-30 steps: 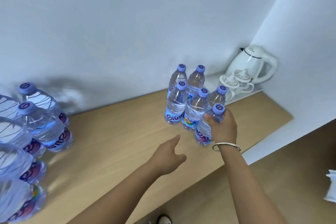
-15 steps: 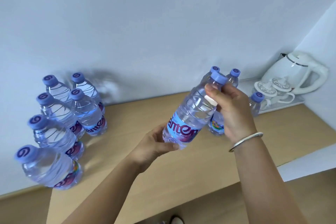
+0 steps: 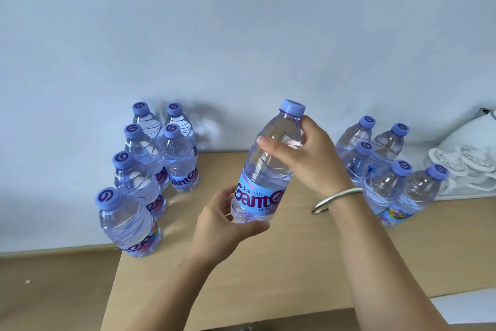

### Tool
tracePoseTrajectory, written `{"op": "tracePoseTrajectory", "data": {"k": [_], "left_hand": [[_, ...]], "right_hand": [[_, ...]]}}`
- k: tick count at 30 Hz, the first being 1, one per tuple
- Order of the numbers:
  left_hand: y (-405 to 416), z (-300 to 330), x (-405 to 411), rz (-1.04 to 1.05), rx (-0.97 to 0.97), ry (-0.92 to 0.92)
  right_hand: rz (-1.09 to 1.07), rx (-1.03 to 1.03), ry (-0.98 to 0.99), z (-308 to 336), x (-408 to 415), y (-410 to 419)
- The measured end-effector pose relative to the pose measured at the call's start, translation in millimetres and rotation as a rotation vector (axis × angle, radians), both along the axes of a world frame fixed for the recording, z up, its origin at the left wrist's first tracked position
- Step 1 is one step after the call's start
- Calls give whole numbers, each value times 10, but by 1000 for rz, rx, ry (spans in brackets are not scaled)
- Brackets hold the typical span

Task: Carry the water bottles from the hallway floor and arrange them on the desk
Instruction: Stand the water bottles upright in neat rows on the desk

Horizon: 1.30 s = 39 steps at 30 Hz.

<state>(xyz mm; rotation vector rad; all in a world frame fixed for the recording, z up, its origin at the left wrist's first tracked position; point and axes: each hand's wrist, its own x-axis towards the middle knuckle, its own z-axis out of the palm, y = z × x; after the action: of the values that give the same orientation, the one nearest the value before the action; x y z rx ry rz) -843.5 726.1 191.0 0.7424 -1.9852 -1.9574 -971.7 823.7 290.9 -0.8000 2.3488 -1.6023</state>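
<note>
A clear water bottle point(image 3: 264, 169) with a blue label and purple cap hangs above the middle of the wooden desk point(image 3: 268, 263), almost upright. My right hand point(image 3: 306, 159) grips its shoulder just under the cap. My left hand point(image 3: 225, 223) holds its base from below. Several matching bottles point(image 3: 150, 169) stand in two rows on the desk's left end against the wall. Another cluster of several bottles point(image 3: 389, 169) stands at the right.
A white tray with cups point(image 3: 461, 167) and a white kettle point(image 3: 472, 132) sit in the far right corner. The desk's left edge drops to brown floor point(image 3: 53, 290). A white wall runs behind the desk.
The bottle lifted from the right cluster has travelled left and risen to near upright, held by both hands. My view has turned left, bringing the left rows toward the centre.
</note>
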Motion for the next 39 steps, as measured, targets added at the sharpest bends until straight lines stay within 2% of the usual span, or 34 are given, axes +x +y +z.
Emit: {"op": "tracePoseTrajectory", "data": {"k": [4, 7, 14, 19, 23, 26, 28, 30, 32, 34, 36, 39], "left_hand": [[-268, 37, 166, -271, 218, 81], [-326, 24, 204, -161, 223, 155], [-187, 9, 269, 16, 104, 188], [-295, 2, 337, -9, 130, 204], [-479, -61, 458, -93, 291, 222], [-621, -143, 568, -213, 418, 189], [-651, -171, 641, -294, 492, 172], [-655, -186, 690, -318, 565, 183], [-669, -202, 707, -273, 635, 204], [-696, -261, 681, -151, 667, 189], [-695, -307, 640, -3, 560, 114], [-649, -402, 610, 160, 417, 57]], "right_hand": [[126, -108, -139, 64, 20, -86], [199, -140, -200, 71, 32, -198], [168, 47, -51, -7, -5, -490], [208, 35, -34, 8, 65, -615], [241, 28, -74, 22, 94, -699], [368, -48, -210, 15, 129, -795], [559, -80, -327, 13, 146, -849], [679, -83, -335, 8, 168, -878], [618, -129, -332, -38, 194, -939], [495, -181, -242, -125, 217, -1024], [425, -133, -159, -224, 235, -1125], [430, -38, -152, -415, 263, -1246]]}}
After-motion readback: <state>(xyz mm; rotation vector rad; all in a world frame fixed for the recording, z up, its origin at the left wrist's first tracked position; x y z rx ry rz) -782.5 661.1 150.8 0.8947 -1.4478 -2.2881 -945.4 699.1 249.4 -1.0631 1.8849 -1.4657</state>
